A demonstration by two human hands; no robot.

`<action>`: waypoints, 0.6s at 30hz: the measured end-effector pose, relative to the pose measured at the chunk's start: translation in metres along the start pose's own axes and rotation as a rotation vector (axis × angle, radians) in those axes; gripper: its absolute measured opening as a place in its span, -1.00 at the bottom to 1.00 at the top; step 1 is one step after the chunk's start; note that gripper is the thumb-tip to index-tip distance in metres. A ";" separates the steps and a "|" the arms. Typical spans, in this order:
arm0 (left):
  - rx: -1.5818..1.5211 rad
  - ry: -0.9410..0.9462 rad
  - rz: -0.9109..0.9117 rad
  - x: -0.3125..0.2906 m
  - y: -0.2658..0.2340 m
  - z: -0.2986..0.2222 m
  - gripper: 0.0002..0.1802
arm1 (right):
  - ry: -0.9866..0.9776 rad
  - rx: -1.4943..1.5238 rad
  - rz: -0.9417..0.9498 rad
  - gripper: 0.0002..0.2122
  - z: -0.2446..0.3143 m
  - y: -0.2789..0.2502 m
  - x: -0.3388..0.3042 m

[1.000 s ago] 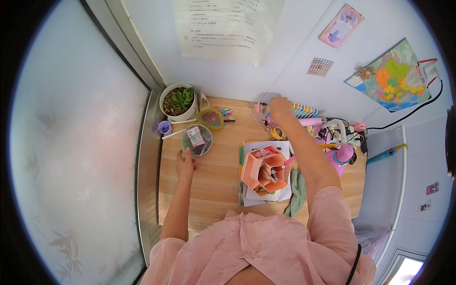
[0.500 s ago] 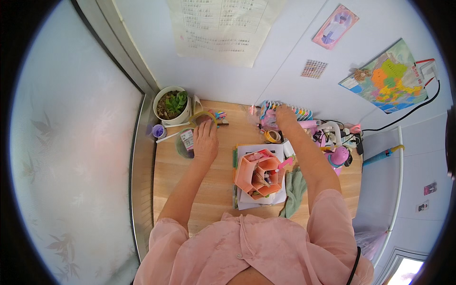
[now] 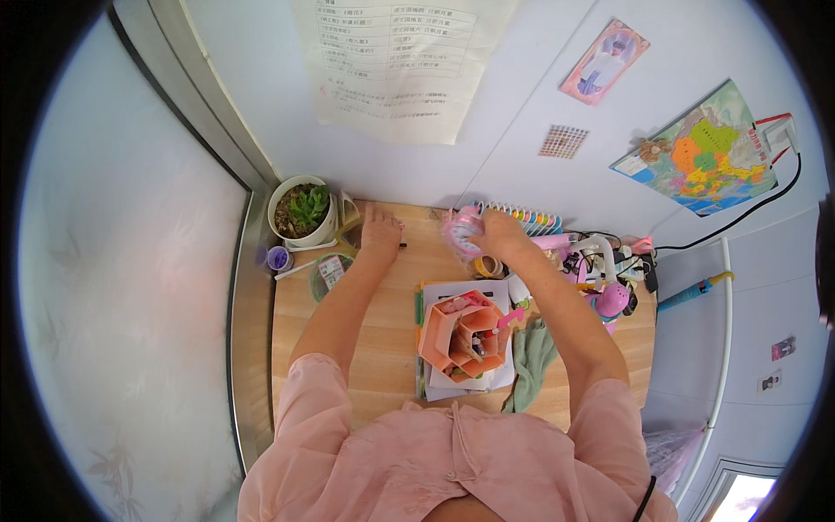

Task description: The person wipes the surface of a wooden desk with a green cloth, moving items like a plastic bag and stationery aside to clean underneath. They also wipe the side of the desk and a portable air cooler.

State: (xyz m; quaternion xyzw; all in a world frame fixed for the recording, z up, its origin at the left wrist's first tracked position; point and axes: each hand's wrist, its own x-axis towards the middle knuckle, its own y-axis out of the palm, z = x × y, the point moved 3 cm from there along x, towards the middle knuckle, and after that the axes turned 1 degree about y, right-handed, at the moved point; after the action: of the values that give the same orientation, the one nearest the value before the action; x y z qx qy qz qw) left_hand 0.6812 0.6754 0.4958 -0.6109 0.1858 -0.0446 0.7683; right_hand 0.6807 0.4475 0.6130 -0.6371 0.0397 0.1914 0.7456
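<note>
Near the back edge of the desk, my right hand (image 3: 504, 235) grips a small pink alarm clock (image 3: 461, 231) at its side; the clock's face is turned up. Just below the clock lies a roll of yellow tape (image 3: 488, 266). My left hand (image 3: 381, 237) rests at the back of the desk, fingers stretched forward, partly covering a small dark item beside it. A yellowish translucent piece (image 3: 350, 235) sits against its left side. Closer to me, beside the left wrist, is a clear round container (image 3: 330, 275) with a white label.
A potted succulent (image 3: 303, 211) and a small purple-filled cup (image 3: 278, 258) stand at the back left. An orange hexagonal pen holder (image 3: 442, 339) sits on papers, with a green cloth (image 3: 531, 361) alongside. Spiral-bound books (image 3: 535, 221), a pink lamp (image 3: 611, 300) and cables crowd the right.
My right hand has drawn the pink clock leftward from beside the spiral-bound books. My left hand has moved farther back, away from the round container. The view has shifted slightly.
</note>
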 end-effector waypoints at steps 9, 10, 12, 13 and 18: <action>-0.123 0.191 0.047 -0.009 0.015 0.000 -0.48 | -0.308 -0.007 0.271 -0.65 0.079 0.067 0.015; -0.157 0.223 0.013 -0.014 0.017 0.000 -0.48 | -0.316 -0.036 0.278 -0.70 0.084 0.073 0.017; -0.228 0.286 -0.057 -0.024 0.017 0.005 -0.47 | -0.402 0.109 0.234 -0.76 0.090 0.075 0.017; -0.225 0.331 -0.057 -0.027 0.017 0.008 -0.44 | -0.444 0.179 0.211 -0.78 0.093 0.073 0.017; -0.438 0.414 -0.087 -0.033 0.008 0.025 -0.37 | -0.693 -0.188 0.028 -0.76 0.130 0.038 -0.031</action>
State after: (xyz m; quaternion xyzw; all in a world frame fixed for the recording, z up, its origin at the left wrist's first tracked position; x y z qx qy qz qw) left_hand 0.6580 0.7100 0.5004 -0.7474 0.3173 -0.1598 0.5613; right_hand 0.6154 0.5700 0.6113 -0.5993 -0.2245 0.4093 0.6503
